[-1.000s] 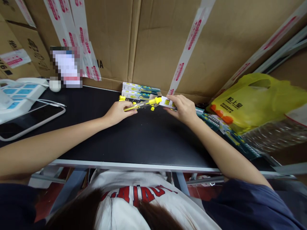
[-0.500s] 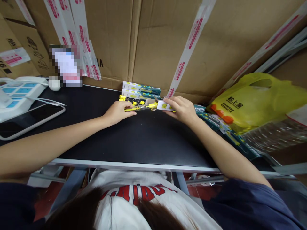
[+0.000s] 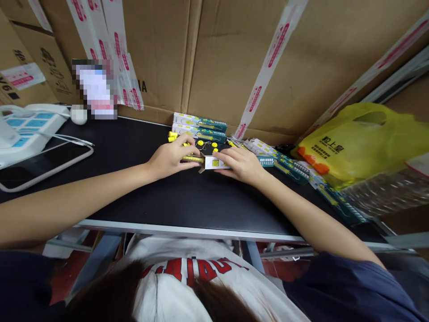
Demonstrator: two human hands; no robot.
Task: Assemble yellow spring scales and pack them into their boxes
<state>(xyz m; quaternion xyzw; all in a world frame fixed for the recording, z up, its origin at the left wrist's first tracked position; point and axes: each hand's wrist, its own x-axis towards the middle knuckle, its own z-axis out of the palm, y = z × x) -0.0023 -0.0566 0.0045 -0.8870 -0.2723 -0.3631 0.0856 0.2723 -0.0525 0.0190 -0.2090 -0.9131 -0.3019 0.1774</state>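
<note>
The left hand point(image 3: 172, 156) pinched a yellow tool point(image 3: 192, 158) between thumb and fingers, its far end inside the open end of a box point(image 3: 211, 163). The right hand point(image 3: 239, 163) gripped that box, fingers over its top and thumb along the near side. Just beyond lay yellow caps point(image 3: 214, 145), then two closed cartons point(image 3: 200, 127) side by side. Farther right sat a yellow bag point(image 3: 355, 138); well left, a phone point(image 3: 43, 165) lay on the table point(image 3: 194, 201).
</note>
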